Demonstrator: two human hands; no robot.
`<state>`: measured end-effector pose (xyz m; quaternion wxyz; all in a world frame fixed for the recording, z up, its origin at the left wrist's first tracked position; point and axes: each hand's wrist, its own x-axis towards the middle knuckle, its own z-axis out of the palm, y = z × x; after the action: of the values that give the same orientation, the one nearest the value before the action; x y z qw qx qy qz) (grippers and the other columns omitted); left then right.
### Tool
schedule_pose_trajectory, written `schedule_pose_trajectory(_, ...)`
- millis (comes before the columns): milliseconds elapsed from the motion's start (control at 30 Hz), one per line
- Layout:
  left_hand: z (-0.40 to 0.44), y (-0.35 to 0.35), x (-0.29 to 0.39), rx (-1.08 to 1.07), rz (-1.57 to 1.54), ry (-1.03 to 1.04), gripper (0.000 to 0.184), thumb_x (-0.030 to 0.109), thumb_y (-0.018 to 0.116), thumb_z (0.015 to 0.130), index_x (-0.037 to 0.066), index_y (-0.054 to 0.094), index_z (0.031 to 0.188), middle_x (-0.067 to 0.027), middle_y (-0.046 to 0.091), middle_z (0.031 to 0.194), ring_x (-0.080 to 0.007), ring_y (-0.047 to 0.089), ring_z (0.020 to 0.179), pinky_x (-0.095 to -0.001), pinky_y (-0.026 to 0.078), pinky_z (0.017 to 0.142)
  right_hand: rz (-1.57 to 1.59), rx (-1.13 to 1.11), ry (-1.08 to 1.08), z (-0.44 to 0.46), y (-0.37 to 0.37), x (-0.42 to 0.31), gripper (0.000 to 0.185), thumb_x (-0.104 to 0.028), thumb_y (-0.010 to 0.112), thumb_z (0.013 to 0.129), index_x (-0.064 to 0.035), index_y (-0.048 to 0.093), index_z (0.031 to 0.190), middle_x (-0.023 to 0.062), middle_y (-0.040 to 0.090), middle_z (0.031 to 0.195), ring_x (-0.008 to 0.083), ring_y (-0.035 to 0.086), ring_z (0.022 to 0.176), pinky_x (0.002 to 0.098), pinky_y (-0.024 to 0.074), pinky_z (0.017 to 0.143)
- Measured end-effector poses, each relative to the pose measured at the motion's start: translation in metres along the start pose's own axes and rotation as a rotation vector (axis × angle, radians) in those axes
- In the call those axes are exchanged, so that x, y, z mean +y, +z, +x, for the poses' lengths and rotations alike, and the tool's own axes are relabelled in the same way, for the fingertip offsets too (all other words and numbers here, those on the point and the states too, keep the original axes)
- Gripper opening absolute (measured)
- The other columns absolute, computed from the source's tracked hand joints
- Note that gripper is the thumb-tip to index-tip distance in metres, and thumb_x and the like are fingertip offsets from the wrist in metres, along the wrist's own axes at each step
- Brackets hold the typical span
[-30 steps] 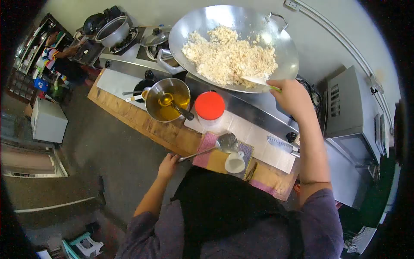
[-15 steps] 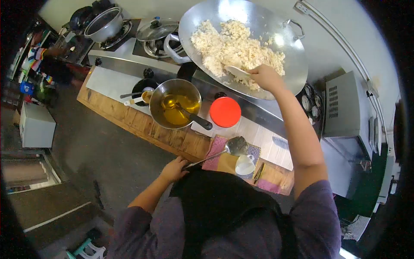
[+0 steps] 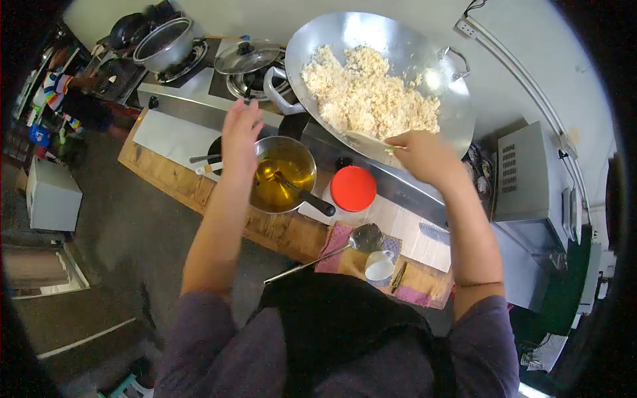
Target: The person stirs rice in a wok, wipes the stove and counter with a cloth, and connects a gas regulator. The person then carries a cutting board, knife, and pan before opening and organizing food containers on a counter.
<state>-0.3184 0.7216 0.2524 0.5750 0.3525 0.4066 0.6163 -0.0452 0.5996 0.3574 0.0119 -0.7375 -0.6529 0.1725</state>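
Observation:
My right hand (image 3: 424, 156) grips a pale rice paddle (image 3: 365, 140), whose blade lies against the near edge of the rice (image 3: 371, 96) in a big metal wok (image 3: 312, 43). Raised above the counter, my left hand (image 3: 241, 136) is empty with its fingers apart, short of the wok's left loop handle (image 3: 275, 93). Just below and right of that hand is a steel pot (image 3: 314, 166) of yellow oil, partly covered by my forearm. A black-handled ladle (image 3: 317, 201) rests in the pot. On a cloth lies a long-handled metal turner (image 3: 366, 237).
A red-lidded tub (image 3: 353, 188) and a white cup (image 3: 379, 265) stand on the wooden counter (image 3: 172, 176). Behind are a glass lid (image 3: 247, 57) and a grey pot (image 3: 166, 50) on burners. A person in a striped top (image 3: 56, 89) is at far left.
My left hand has let go of the turner's handle and risen up and forward towards the wok's handle. My right hand has shifted slightly nearer me with the paddle.

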Motion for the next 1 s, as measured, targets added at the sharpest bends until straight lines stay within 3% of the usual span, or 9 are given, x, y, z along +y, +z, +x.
schedule_pose_trajectory(100,0.043,0.047,-0.032,0.025,-0.543,-0.283,0.029,0.026,0.055,0.096,-0.001,0.052,0.107,-0.0052,0.053,0.087,-0.0191,0.053,0.078,-0.0294,0.048,0.076,-0.114,0.034,-0.091,0.028,0.038,-0.013,0.031,-0.011,0.049,0.081,-0.0066,0.07,0.104,0.024,0.066,0.095,0.038,0.064,0.089,0.0442,0.0507,0.081)
schedule_pose_trajectory(200,0.034,0.066,-0.038,0.134,-0.468,-0.217,0.023,0.026,0.052,0.098,0.004,0.052,0.09,-0.0026,0.049,0.076,-0.0137,0.048,0.066,-0.0284,0.043,0.062,-0.094,0.109,0.001,0.058,0.065,-0.024,0.022,-0.01,0.05,0.082,-0.0001,0.068,0.089,0.0252,0.066,0.091,0.0404,0.065,0.088,0.0453,0.0532,0.074)
schedule_pose_trajectory(300,0.011,0.073,-0.035,0.181,-0.409,-0.271,0.023,0.026,0.051,0.098,0.006,0.05,0.086,-0.0022,0.048,0.073,-0.0139,0.047,0.061,-0.0286,0.043,0.059,-0.262,0.195,-0.075,0.117,0.076,0.001,0.022,-0.012,0.051,0.083,-0.0031,0.069,0.092,0.023,0.066,0.093,0.0397,0.066,0.084,0.0445,0.0535,0.073)
schedule_pose_trajectory(433,0.0,0.076,-0.035,0.178,-0.44,-0.242,0.02,0.022,0.05,0.098,0.006,0.048,0.086,-0.0021,0.047,0.07,-0.0142,0.046,0.058,-0.0295,0.043,0.056,-0.274,0.112,-0.011,0.158,0.035,0.023,0.024,-0.008,0.062,0.073,-0.0003,0.068,0.095,0.0174,0.067,0.08,0.0292,0.067,0.071,0.0396,0.053,0.06)
schedule_pose_trajectory(500,-0.003,0.076,-0.036,0.167,-0.43,-0.243,0.018,0.02,0.05,0.098,0.006,0.047,0.086,-0.002,0.047,0.07,-0.0138,0.046,0.059,-0.0295,0.043,0.056,-0.425,-0.142,-0.09,0.184,0.021,0.061,0.03,-0.009,0.062,0.074,-0.0023,0.068,0.103,0.0139,0.063,0.072,0.0222,0.063,0.063,0.0349,0.0495,0.052)
schedule_pose_trajectory(567,-0.003,0.077,-0.035,0.15,-0.449,-0.241,0.018,0.02,0.049,0.098,0.007,0.047,0.086,-0.0019,0.047,0.07,-0.014,0.046,0.059,-0.0297,0.042,0.056,-0.097,-0.193,0.011,0.18,0.008,0.099,0.029,-0.014,0.061,0.078,-0.004,0.068,0.104,0.0139,0.063,0.071,0.0226,0.061,0.057,0.0351,0.0482,0.05)
schedule_pose_trajectory(633,-0.003,0.073,-0.035,0.134,-0.493,-0.243,0.019,0.021,0.049,0.098,0.007,0.046,0.086,-0.002,0.047,0.07,-0.0147,0.046,0.058,-0.0302,0.042,0.056,0.707,-0.03,0.286,0.162,0.0,0.122,0.025,-0.023,0.059,0.084,-0.0055,0.07,0.098,0.0171,0.067,0.075,0.0302,0.06,0.053,0.04,0.0491,0.054)
schedule_pose_trajectory(867,0.0,0.07,-0.042,0.006,-0.667,-0.213,0.026,0.03,0.048,0.098,0.01,0.046,0.083,-0.001,0.04,0.06,-0.0154,0.041,0.052,-0.0311,0.038,0.052,-0.394,-0.027,0.091,0.004,-0.033,0.051,0.031,-0.03,0.047,0.092,-0.0192,0.07,0.108,0.0159,0.069,0.092,0.0342,0.066,0.083,0.0445,0.0508,0.077)
schedule_pose_trajectory(1000,0.002,0.074,-0.031,0.048,-0.53,-0.252,0.029,0.032,0.046,0.099,0.012,0.043,0.079,0.0027,0.033,0.055,-0.0106,0.03,0.045,-0.0299,0.03,0.048,-0.496,-0.091,0.013,0.012,0.011,0.082,0.033,-0.018,0.047,0.089,-0.0194,0.066,0.115,0.018,0.067,0.093,0.0342,0.064,0.089,0.0454,0.0511,0.077)
